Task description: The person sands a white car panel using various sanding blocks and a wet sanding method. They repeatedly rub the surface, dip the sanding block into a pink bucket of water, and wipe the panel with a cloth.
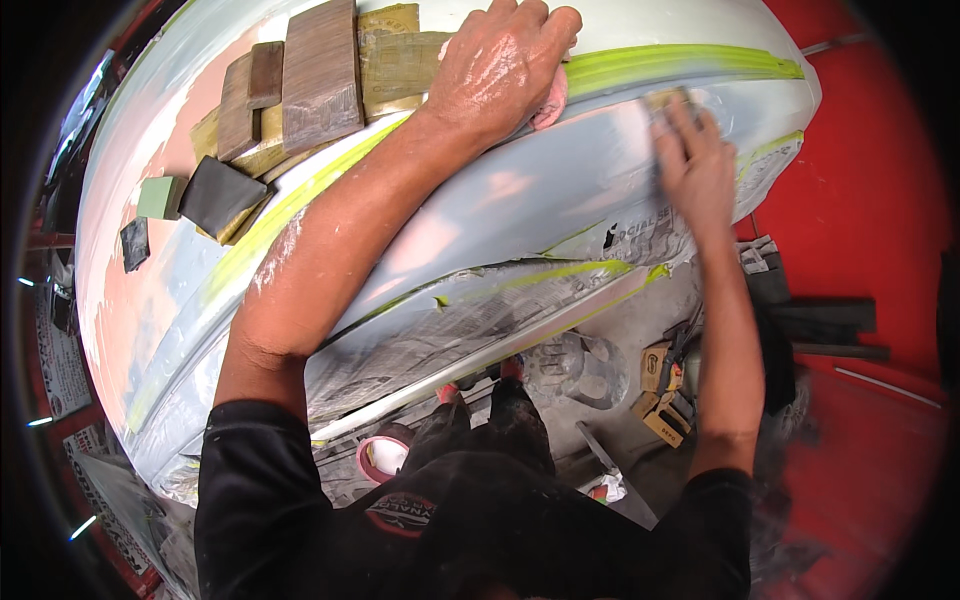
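Across the far side spreads a curved vehicle body panel, patched in grey, white and pinkish filler. My left hand is closed over a pink cloth or sponge on the panel's upper ridge; most of that piece is hidden under the palm. My right hand, smeared by motion, presses a small tan piece of sandpaper against the grey area at the right. White dust or wet residue coats my left hand and forearm.
Left of my left hand, brown sanding blocks, tan sandpaper sheets, a black pad and a green block rest on the panel. Below are masking newspaper, a pink tub, a clear bottle and cardboard boxes.
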`<action>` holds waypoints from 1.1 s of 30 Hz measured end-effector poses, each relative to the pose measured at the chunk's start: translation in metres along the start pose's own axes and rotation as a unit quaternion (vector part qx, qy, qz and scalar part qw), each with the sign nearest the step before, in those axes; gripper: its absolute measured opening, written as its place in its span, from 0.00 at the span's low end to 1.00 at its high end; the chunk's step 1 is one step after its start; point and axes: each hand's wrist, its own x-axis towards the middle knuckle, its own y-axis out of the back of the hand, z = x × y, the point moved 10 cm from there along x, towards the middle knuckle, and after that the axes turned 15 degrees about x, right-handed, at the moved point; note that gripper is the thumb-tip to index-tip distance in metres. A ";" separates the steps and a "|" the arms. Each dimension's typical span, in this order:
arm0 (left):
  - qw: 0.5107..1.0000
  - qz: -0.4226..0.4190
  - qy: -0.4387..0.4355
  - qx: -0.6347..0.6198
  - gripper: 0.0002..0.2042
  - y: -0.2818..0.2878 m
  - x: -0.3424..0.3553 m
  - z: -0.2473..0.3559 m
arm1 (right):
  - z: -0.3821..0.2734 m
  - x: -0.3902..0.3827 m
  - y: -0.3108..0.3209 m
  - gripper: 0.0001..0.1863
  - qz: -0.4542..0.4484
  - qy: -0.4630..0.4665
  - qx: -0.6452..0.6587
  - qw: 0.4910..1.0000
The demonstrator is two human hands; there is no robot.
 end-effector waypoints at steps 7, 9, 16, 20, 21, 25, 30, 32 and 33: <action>1.000 -0.009 0.016 0.020 0.07 -0.006 -0.010 -0.011 | -0.060 -0.007 -0.026 0.22 -0.054 -0.036 0.078 0.995; 1.000 0.010 0.005 0.003 0.07 0.000 -0.005 -0.003 | -0.061 -0.017 -0.015 0.21 -0.037 0.018 0.042 0.998; 1.000 0.013 0.002 -0.004 0.07 0.000 -0.005 -0.002 | 0.021 0.016 -0.003 0.23 -0.019 -0.082 -0.027 0.996; 1.000 -0.004 0.015 0.021 0.07 -0.005 -0.009 -0.010 | -0.065 -0.013 -0.021 0.25 -0.062 -0.008 0.039 0.997; 1.000 -0.002 0.005 0.025 0.07 -0.005 -0.006 -0.006 | -0.076 -0.017 -0.017 0.25 -0.068 0.013 0.046 0.997; 1.000 -0.002 0.000 -0.008 0.07 -0.002 -0.001 0.002 | 0.039 0.012 -0.001 0.25 -0.015 -0.036 -0.004 0.999; 1.000 0.007 0.007 0.014 0.08 -0.010 -0.007 -0.010 | -0.014 0.006 -0.019 0.25 -0.028 -0.108 0.037 0.993; 1.000 0.001 0.009 0.025 0.07 -0.005 -0.009 -0.008 | -0.053 -0.004 -0.023 0.24 -0.035 -0.029 0.019 0.999; 1.000 0.002 0.004 0.024 0.07 -0.004 -0.007 -0.003 | -0.063 -0.009 -0.020 0.23 -0.034 0.004 0.003 0.999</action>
